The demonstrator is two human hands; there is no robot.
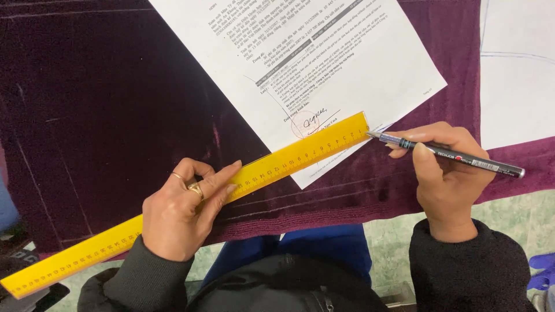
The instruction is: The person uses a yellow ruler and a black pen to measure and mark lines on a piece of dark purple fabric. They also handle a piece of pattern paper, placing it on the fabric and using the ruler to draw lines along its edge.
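A soft, dark purple cloth covers the counter. It looks fuzzy like velvet and has thin pale chalk lines on it. A flat white paper with small black print lies on the cloth at a slant.

A long, flat yellow ruler with black marks lies across the cloth, and its far end sits on the paper's lower corner. The left hand presses down on the ruler with flat fingers. It wears gold rings.

The right hand pinches a thin dark pen with a shiny tip. The tip is just beside the ruler's end, on the paper. Both sleeves are dark and woolly.
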